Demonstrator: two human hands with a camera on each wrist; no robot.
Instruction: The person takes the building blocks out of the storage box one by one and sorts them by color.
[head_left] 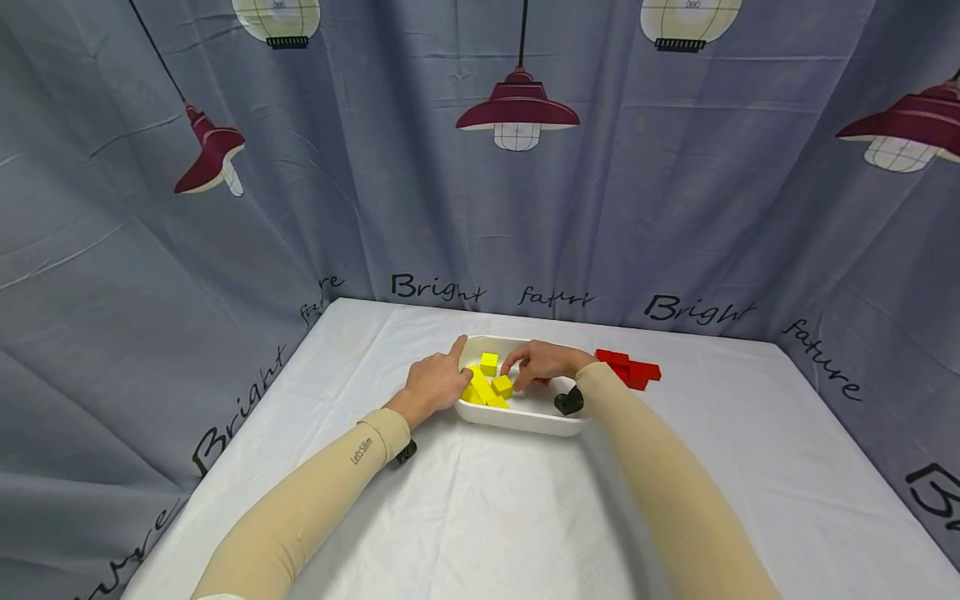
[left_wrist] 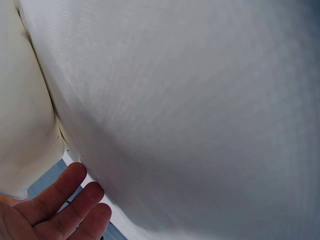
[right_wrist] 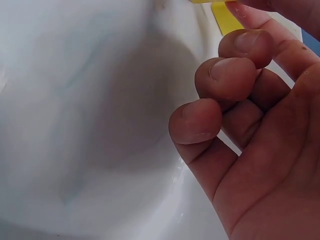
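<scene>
Left hand [head_left: 437, 382] loose-fingered on the white tray's [head_left: 517, 419] left end, right hand [head_left: 549, 361] curled beside a yellow cube [head_left: 502, 387], pinch unclear!

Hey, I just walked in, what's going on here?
Someone is working over a tray of yellow blocks. The left hand rests at its left rim. The right hand reaches in at one small cube; whether it's pinching it, I can't tell. Red blocks lie on the table, right of the tray.
</scene>
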